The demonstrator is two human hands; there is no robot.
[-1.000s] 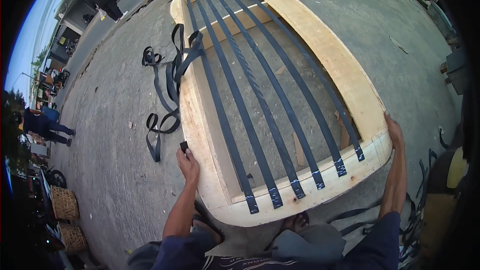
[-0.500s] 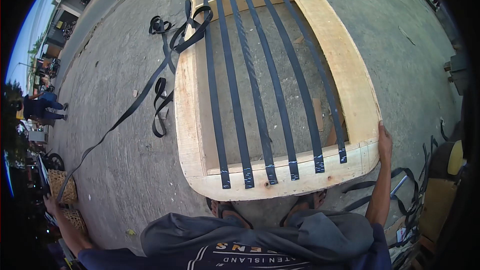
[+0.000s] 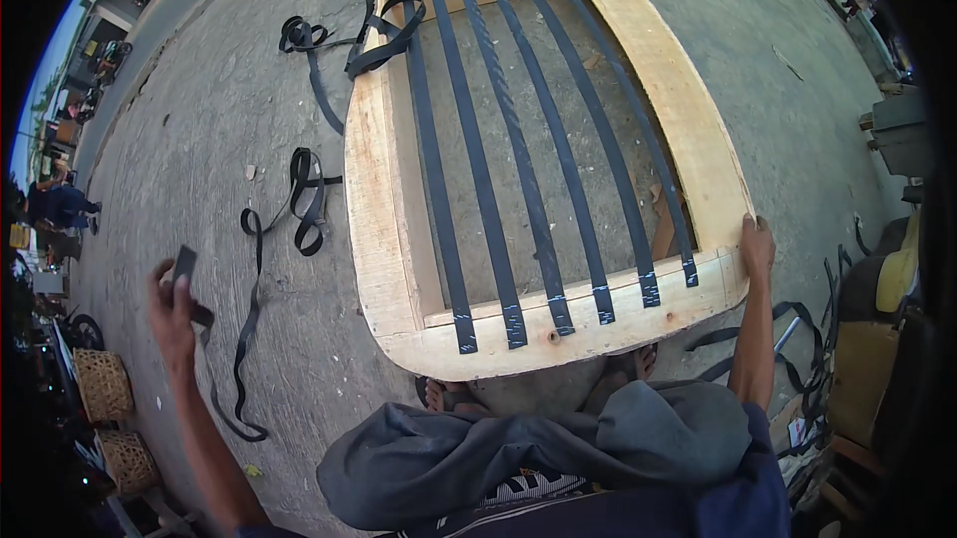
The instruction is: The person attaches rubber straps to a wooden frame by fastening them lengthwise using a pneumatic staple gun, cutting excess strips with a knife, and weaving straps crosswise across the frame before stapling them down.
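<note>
A pale wooden frame (image 3: 708, 174) with rounded corners lies in front of me. Several black elastic straps (image 3: 485, 224) run lengthwise across its opening, their ends fastened with rows of staples on the near rail. My right hand (image 3: 759, 247) grips the frame's near right corner. Off to the left, above the concrete, my left hand (image 3: 174, 304) pinches the end of a loose black strap (image 3: 239, 378). That strap hangs from the hand, curls on the ground and trails towards the frame's left side. Another strap loop (image 3: 404, 29) drapes over the left rail.
Two woven baskets (image 3: 102, 385) stand at the far left. On the right lie tangled black strips (image 3: 797, 378) beside a worn cushioned piece (image 3: 865, 363). My sandalled feet are under the near rail. People (image 3: 60, 204) and a road are further off.
My left hand has come inward and up from the far left with the strap's end. The strap, stretched out before, now lies slack in curls. My right hand stays on the corner.
</note>
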